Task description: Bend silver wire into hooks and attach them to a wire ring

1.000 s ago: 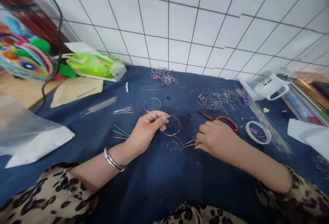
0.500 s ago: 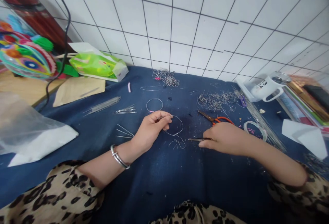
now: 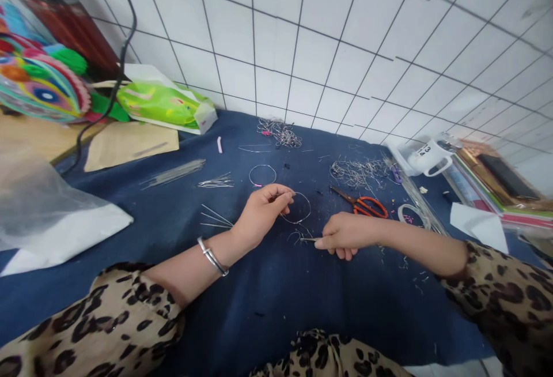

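My left hand (image 3: pixel 264 212) pinches a thin wire ring (image 3: pixel 310 207) between thumb and fingers, and the ring stands out to the right of the fingertips. In my right hand (image 3: pixel 339 236) is a pair of slim pointed tweezers (image 3: pixel 308 239), mostly covered by the fingers. The tip lies among curly loose wire ends (image 3: pixel 295 235) just below the ring; whether it grips one I cannot tell. Beyond my left hand, a second wire ring (image 3: pixel 262 166) with a pink bit on it lies on the blue cloth (image 3: pixel 302 308).
Orange-handled scissors (image 3: pixel 369 206) lie beyond my right hand, near a tangled wire heap (image 3: pixel 358 172). Another tangle (image 3: pixel 279 132) is by the wall. Straight wires (image 3: pixel 177 172) lie at left, a plastic bag (image 3: pixel 64 215) further left. A roll of tape (image 3: pixel 412 215) and white mug (image 3: pixel 430 158) are right.
My right hand has moved left with the tweezers, bringing their tip to the loose wire ends. My left hand still holds the ring. The view has shifted slightly.
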The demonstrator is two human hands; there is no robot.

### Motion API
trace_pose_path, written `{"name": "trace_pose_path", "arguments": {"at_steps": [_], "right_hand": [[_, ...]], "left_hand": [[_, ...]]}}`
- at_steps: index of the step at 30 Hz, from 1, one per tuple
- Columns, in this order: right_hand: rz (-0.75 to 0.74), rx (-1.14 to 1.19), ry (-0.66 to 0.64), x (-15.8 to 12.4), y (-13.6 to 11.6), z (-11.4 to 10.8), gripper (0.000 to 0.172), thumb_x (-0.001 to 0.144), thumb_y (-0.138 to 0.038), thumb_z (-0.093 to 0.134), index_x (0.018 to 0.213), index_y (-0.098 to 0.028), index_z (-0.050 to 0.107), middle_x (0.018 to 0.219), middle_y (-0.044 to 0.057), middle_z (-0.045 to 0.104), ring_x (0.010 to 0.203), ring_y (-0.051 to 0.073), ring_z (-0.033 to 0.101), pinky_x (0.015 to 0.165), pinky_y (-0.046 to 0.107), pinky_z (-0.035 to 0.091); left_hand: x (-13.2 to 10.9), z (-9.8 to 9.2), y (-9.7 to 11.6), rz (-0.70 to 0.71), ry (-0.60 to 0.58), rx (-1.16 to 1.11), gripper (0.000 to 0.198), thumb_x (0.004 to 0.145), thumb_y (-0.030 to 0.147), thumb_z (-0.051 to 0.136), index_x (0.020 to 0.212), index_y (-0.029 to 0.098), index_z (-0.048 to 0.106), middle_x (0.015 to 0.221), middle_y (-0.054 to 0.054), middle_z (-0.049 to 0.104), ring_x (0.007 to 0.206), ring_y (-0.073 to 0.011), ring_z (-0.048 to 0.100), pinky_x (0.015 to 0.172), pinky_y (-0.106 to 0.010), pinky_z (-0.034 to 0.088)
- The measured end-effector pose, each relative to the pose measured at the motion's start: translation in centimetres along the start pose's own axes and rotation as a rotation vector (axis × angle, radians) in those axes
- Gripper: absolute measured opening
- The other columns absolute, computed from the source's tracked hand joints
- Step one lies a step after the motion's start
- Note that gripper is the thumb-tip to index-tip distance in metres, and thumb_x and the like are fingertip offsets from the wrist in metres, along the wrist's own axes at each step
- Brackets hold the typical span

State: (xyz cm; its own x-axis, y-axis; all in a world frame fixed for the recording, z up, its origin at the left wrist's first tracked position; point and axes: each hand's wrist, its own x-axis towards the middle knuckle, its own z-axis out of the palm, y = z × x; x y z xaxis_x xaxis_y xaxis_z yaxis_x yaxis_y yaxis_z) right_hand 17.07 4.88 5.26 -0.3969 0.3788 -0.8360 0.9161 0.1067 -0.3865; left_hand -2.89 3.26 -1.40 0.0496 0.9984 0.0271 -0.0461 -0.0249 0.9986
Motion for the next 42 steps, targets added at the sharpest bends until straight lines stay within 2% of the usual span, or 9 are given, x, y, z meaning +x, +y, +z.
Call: {"name": "trace_pose_path", "arguments": {"at_steps": [10,15,23,28,32,37,42], "right_hand": [[0.043,0.106,-0.031,1.4,0.5,0.1,0.053,0.071,-0.064,0.048,0.072,-0.013,0.058,0.06,0.005,0.062,0.051,0.015,0.06,0.048,0.026,0.05],[0.024,0.077,-0.033,1.3,-0.1,0.1,0.053,0.072,-0.065,0.045,0.071,-0.013,0.058,0.058,0.004,0.06,0.049,0.014,0.059,0.046,0.024,0.048],[-0.022,-0.077,0.09,0.5,-0.7,0.6,0.048,0.076,-0.061,0.043,0.069,-0.016,0.057,0.055,-0.001,0.053,0.045,0.008,0.05,0.046,0.021,0.038],[-0.258,-0.324,0.328,-1.8,-0.7,1.0,0.046,0.081,-0.055,0.041,0.06,-0.016,0.052,0.053,-0.003,0.047,0.049,0.008,0.044,0.047,0.02,0.027],[-0.273,-0.274,0.542,-3.0,0.1,0.9,0.045,0.085,-0.053,0.034,0.065,-0.017,0.051,0.058,-0.003,0.049,0.053,0.008,0.046,0.049,0.019,0.026],[-0.24,-0.315,0.91,-1.5,1.6,0.6,0.043,0.087,-0.051,0.033,0.066,-0.017,0.048,0.06,-0.002,0.05,0.057,0.01,0.046,0.053,0.021,0.026],[-0.295,-0.339,1.087,0.4,2.4,0.9,0.041,0.089,-0.048,0.032,0.067,-0.018,0.048,0.063,-0.001,0.052,0.06,0.011,0.049,0.055,0.022,0.028]], "left_hand": [[0.2,-0.1,-0.3,0.009,0.002,-0.006,0.019,0.078,0.032,0.054,0.085,0.016,0.062,0.075,-0.002,0.06,0.059,-0.0095,0.052,0.058,-0.023,0.042],[0.2,-0.1,-0.4,0.01,0.001,-0.009,0.019,0.078,0.032,0.054,0.085,0.016,0.062,0.075,-0.002,0.061,0.059,-0.0096,0.052,0.058,-0.023,0.042],[0.0,-0.1,-0.1,0.009,-0.004,-0.021,0.02,0.077,0.032,0.054,0.085,0.015,0.062,0.075,-0.002,0.061,0.058,-0.0094,0.052,0.058,-0.023,0.042],[0.1,0.0,0.2,-0.019,-0.013,-0.027,0.019,0.078,0.031,0.054,0.084,0.015,0.062,0.074,-0.001,0.06,0.059,-0.0093,0.052,0.058,-0.023,0.042],[0.0,0.1,0.4,-0.058,-0.024,-0.035,0.019,0.077,0.032,0.054,0.084,0.015,0.062,0.075,-0.001,0.06,0.059,-0.0089,0.052,0.058,-0.022,0.041],[0.0,0.3,0.8,-0.075,-0.061,-0.013,0.019,0.078,0.031,0.053,0.085,0.015,0.061,0.075,-0.002,0.06,0.06,-0.0093,0.051,0.059,-0.023,0.041],[-0.1,0.5,1.1,-0.084,-0.096,0.005,0.016,0.078,0.029,0.053,0.083,0.015,0.061,0.074,-0.001,0.059,0.059,-0.0093,0.05,0.059,-0.023,0.04]]}}
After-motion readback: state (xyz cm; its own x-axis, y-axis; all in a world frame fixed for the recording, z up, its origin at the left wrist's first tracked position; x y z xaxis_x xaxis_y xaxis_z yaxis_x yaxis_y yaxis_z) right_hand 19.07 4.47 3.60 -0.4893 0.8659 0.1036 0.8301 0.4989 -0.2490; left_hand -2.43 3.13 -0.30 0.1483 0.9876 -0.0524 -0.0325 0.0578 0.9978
